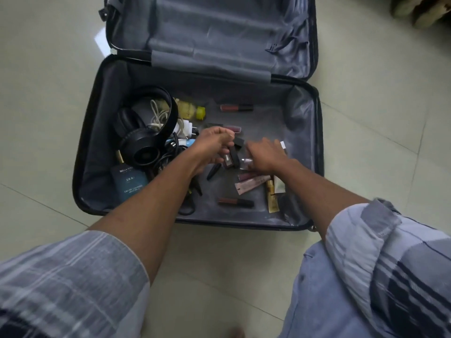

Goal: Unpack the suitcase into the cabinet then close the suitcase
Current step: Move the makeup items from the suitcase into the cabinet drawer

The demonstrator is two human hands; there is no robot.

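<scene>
A black suitcase [84,152] lies open on the tiled floor, its grey-lined lid [219,32] flat behind it. Inside lie black headphones [144,132], a yellow bottle [190,111], a blue cologne box [129,184], tangled cables and chargers [170,145], and several lipstick tubes and sachets. My left hand [212,142] grips a few dark lipstick tubes [233,154] in the middle of the case. My right hand [266,154] reaches palm down over small cosmetics beside it; what its fingers touch is hidden.
A lipstick tube [236,107] lies at the back of the case and another [235,202] near the front edge. Pink and gold sachets [258,184] sit under my right wrist. Something beige [419,11] stands at the top right. No cabinet is in view.
</scene>
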